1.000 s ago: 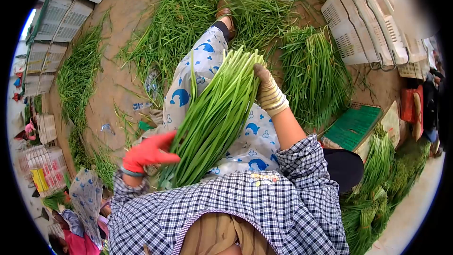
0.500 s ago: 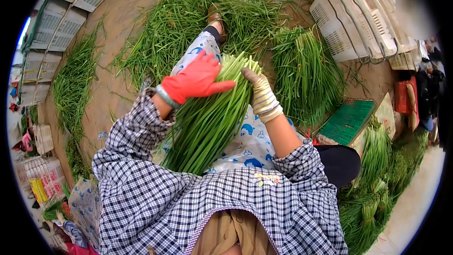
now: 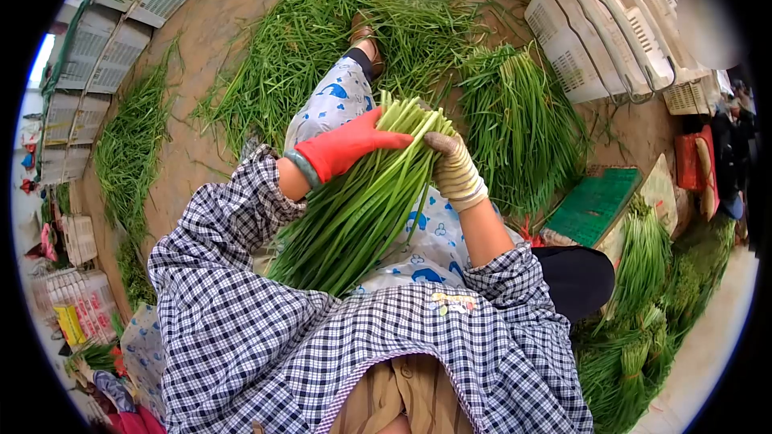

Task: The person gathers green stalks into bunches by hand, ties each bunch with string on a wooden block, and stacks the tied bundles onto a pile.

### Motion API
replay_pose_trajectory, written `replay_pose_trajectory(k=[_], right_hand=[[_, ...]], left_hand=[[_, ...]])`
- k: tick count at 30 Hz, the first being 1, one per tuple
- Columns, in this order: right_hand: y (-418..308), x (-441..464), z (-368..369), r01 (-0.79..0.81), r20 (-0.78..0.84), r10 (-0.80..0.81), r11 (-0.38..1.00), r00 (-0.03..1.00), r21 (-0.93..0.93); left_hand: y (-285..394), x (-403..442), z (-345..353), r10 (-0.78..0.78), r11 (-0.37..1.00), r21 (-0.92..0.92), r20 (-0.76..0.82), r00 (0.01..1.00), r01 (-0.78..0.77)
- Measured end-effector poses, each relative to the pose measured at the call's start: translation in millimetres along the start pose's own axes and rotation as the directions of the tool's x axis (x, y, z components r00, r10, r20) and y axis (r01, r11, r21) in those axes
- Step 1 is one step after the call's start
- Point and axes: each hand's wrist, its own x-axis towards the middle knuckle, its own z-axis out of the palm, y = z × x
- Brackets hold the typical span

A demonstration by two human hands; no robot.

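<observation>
Over my lap lies a thick bunch of garlic chives (image 3: 362,201), its pale cut ends toward the top and its green leaves spreading down to my left. My left hand (image 3: 346,147), in a red rubber glove, grips the bunch from the left near the pale ends, thumb across the front stalks. On the opposite side, my right hand (image 3: 457,167), in a striped knit glove with dirty fingertips, closes round the same stalks. The fingers behind the bunch are hidden. Below it shows a patterned plastic apron (image 3: 426,253).
Loose green stalks (image 3: 297,48) cover the floor ahead, around my outstretched foot (image 3: 363,30). A large chive pile (image 3: 523,128) lies to the right, beside a green board (image 3: 593,206). Tied bunches (image 3: 643,253) lie farther right. White crates (image 3: 595,24) stand at both sides.
My left hand has come down from a spread, raised pose and closed on the bunch. The pale ends now fan more to the right. My right hand keeps its grip.
</observation>
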Motion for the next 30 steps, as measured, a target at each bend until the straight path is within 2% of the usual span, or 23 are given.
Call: replay_pose_trajectory(k=[1,2,4,6,8,9,10,12,13,14,16,17,18,19,21,22,24,25,26,27,28,29,30], right_hand=[[-4.5,-2.7,7.6,0.023,0.009,-0.023,1.0,1.0,0.018],[-3.4,-4.4,3.1,0.031,0.007,-0.031,0.999,0.999,0.02],[-2.0,-8.4,4.5,-0.036,-0.077,0.043,0.995,0.996,0.091],[-5.3,-19.2,20.0,-0.042,-0.122,0.058,0.991,0.991,0.128],[-6.3,-23.1,43.6,-0.01,-0.294,-0.027,0.992,0.955,-0.124],[-0.1,-18.3,39.4,-0.033,-0.326,-0.028,0.983,0.945,-0.181],[0.9,-17.5,34.5,-0.033,-0.325,-0.028,0.983,0.945,-0.18],[-3.9,-17.4,23.1,-0.048,-0.336,-0.001,0.989,0.942,-0.14],[-4.3,-15.8,16.2,-0.006,-0.301,-0.005,0.999,0.954,-0.037],[-7.6,-19.3,9.4,-0.007,-0.226,0.024,0.997,0.974,0.073],[-9.3,-22.3,7.9,-0.004,-0.227,0.023,0.996,0.974,0.084],[-7.1,-18.5,9.2,-0.005,-0.229,0.024,0.997,0.973,0.083],[-8.7,-16.4,16.7,0.006,-0.235,-0.005,1.0,0.972,0.002],[-9.3,-14.8,25.7,0.017,-0.239,-0.036,0.997,0.97,-0.08],[-14.3,-12.1,49.6,0.02,-0.294,-0.054,0.993,0.954,-0.118],[-16.8,-11.2,56.6,0.012,-0.329,-0.066,0.986,0.942,-0.163],[-11.4,-12.9,50.6,0.067,-0.309,-0.116,0.984,0.944,-0.164],[-12.8,-14.3,48.1,0.061,-0.31,-0.102,0.988,0.945,-0.14],[-15.3,-15.9,50.1,0.102,-0.28,-0.123,0.991,0.952,-0.089],[-11.6,-14.3,44.2,0.118,-0.236,-0.11,0.993,0.966,0.018],[-19.5,-18.1,52.4,0.111,-0.3,-0.107,0.994,0.948,-0.006],[-19.6,-15.3,52.8,0.208,-0.305,-0.233,0.971,0.923,-0.114],[-26.5,-11.1,48.8,0.211,-0.261,-0.248,0.964,0.933,-0.161]], left_hand=[[0.0,2.5,0.2,-0.053,0.993,-0.104,0.018,0.998,0.055],[-0.6,4.2,0.0,-0.052,0.994,-0.098,0.023,0.998,0.054],[1.2,4.0,-2.0,0.043,0.991,0.128,-0.113,0.993,-0.029],[0.7,3.6,3.9,0.059,0.99,0.135,-0.148,0.987,-0.039],[-3.8,4.6,12.0,0.123,0.97,0.23,-0.21,0.97,-0.073],[4.8,1.6,18.5,0.076,0.949,0.316,-0.214,0.974,-0.004],[4.1,1.2,17.8,0.076,0.948,0.317,-0.214,0.974,-0.004],[3.4,2.6,13.2,0.134,0.971,0.227,-0.261,0.956,-0.074],[3.3,0.1,9.4,0.087,0.995,0.082,-0.3,0.95,-0.065],[4.8,-3.2,3.8,0.089,0.994,0.084,-0.3,0.95,-0.066],[12.0,-10.3,-2.6,0.002,0.994,-0.103,-0.232,0.973,-0.026],[11.8,-11.1,-4.0,0.012,0.972,-0.229,-0.194,0.981,-0.057],[11.5,-10.5,-1.7,0.013,0.972,-0.229,-0.195,0.981,-0.058],[10.5,-9.3,1.0,0.061,0.985,-0.146,-0.202,0.978,-0.092],[12.3,-7.3,8.4,0.139,0.99,0.028,-0.211,0.968,-0.136],[14.2,-9.7,12.5,0.144,0.99,0.028,-0.191,0.971,-0.142],[19.5,-16.0,23.0,0.253,0.934,0.303,-0.18,0.951,-0.191],[20.9,-18.6,23.7,0.229,0.927,0.336,-0.147,0.962,-0.169],[23.1,-16.6,26.2,0.257,0.932,0.289,-0.099,0.961,-0.219],[28.7,-19.5,29.2,0.237,0.9,0.405,-0.137,0.962,-0.164],[26.0,-15.6,26.8,0.314,0.863,0.458,-0.153,0.937,-0.214],[32.7,-17.1,22.4,0.233,0.889,0.442,-0.211,0.949,-0.12],[39.0,-18.6,17.9,0.236,0.947,0.276,-0.245,0.94,-0.165]])
